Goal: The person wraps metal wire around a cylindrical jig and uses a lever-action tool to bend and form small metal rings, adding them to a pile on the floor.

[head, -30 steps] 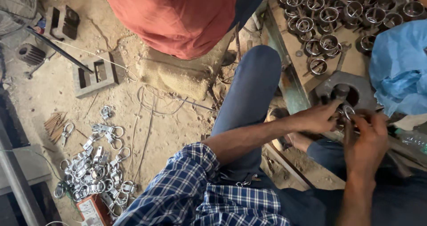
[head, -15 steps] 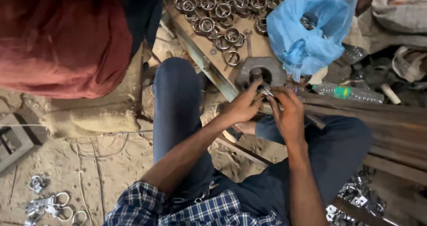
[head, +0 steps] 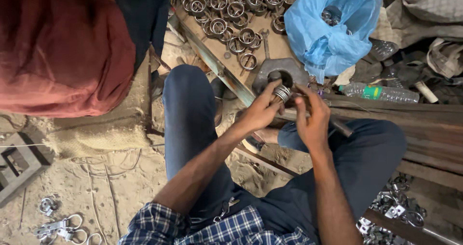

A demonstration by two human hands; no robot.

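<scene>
My left hand and my right hand meet over my knees and both grip a small coiled metal spring ring. The ring sits right at the round hole of a heavy grey metal block on the wooden board in front of me. Several finished metal coil rings lie in rows on that board beyond the block. My fingers cover part of the ring.
A blue plastic bag holding more metal parts stands right of the block. A clear plastic bottle lies on dark metal bars. Another person in a red shirt sits at left. Metal clamps lie on the sandy floor.
The view has swung to the right and closer, so the block and my hands now sit near the middle. My hands stay together on the ring at the block.
</scene>
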